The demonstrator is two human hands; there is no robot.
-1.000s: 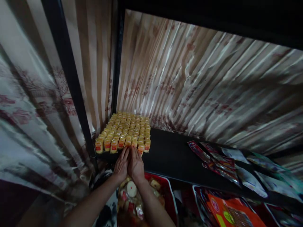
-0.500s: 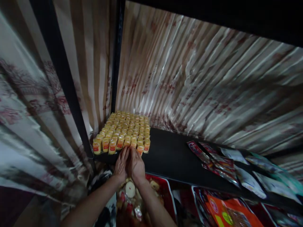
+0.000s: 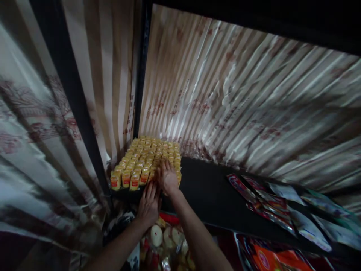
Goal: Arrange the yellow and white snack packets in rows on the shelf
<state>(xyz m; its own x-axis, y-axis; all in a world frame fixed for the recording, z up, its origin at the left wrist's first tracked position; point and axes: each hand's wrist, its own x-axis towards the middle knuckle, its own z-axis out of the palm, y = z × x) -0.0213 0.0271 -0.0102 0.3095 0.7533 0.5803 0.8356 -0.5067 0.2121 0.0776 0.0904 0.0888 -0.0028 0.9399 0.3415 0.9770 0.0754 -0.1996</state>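
Rows of small yellow wrapped packs (image 3: 143, 158) with red labels on the front stand close together at the left end of a black shelf (image 3: 205, 195). My right hand (image 3: 169, 180) lies over the front right part of the rows, fingers stretched forward on the pack tops. Lower and to its left, my left hand (image 3: 149, 205) is at the shelf's front edge, its extended fingertips at the front row. The hands hide several packs behind them. Neither hand visibly grips a pack.
Beneath the shelf, a red bin (image 3: 170, 218) holds pale round wrapped foods (image 3: 156, 235). An orange bag (image 3: 270, 259) lies in another container at lower right. Flat shiny packets (image 3: 262, 203) rest along the shelf's right side. Striped printed sheeting (image 3: 214, 94) and a dark post (image 3: 73, 86) border the shelf.
My right hand has moved forward and right from beside the left hand onto the pack tops. My left hand remains near the front row. The view has shifted slightly.
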